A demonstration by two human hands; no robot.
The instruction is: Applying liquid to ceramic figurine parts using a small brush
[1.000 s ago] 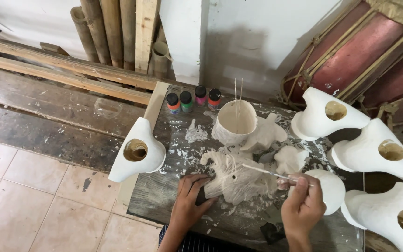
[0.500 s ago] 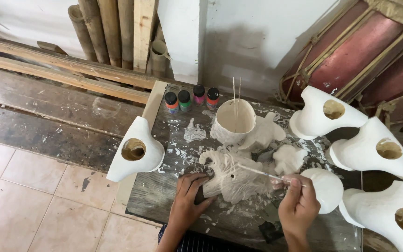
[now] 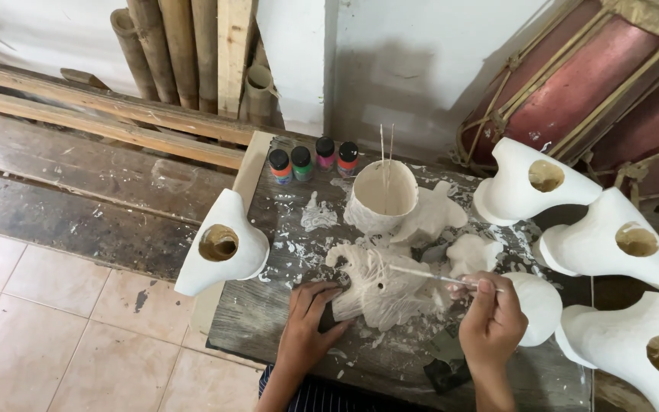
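right hand and brush slightly lower than before

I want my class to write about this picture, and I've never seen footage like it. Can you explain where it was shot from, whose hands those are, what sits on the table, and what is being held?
The one picture comes from a camera worn on a person's head, looking down at their own two bare hands; there is no machine. The left hand steadies a white, plaster-coloured figure lying on a paint-spattered wooden table. The right hand holds a thin stick, perhaps a brush, whose tip touches the figure. Behind stand a white cup with two sticks in it and four small paint bottles. Four hollow white forms with round holes ring the table: one at the left edge, three on the right. Bamboo poles lean against the wall.
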